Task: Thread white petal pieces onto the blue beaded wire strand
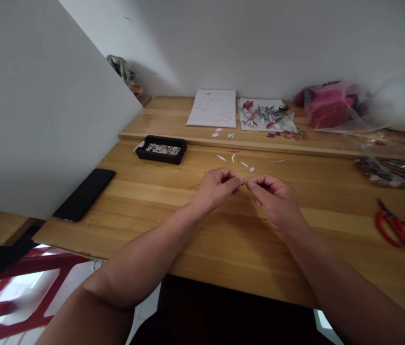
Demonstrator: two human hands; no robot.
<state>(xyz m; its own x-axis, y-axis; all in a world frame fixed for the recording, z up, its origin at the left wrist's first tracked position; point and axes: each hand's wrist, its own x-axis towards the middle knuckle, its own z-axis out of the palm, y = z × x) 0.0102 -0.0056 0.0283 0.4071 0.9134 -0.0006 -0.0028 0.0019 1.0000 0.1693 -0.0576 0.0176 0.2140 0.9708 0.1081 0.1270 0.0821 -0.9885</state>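
Left hand (217, 188) and right hand (272, 194) pinched tip-to-tip, contents too small to tell; paper petals (244, 164) just beyond look feather-light, flimsy. I'd nip their edges.

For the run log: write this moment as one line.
left hand: pinched; right hand: pinched, close to left; grip contents: unclear; paper bits: table, beyond hands

- The room is bright, with soft, even light.
- The left hand (219, 188) and the right hand (275, 197) look fairly clear and throw only a faint shadow on the wooden table (224, 239).
- The plastic bags (385, 108) at the right edge look smeared and blurry.
- The floor (17, 287) at the lower left glows white, too bright to see.
- The top right corner goes dark.
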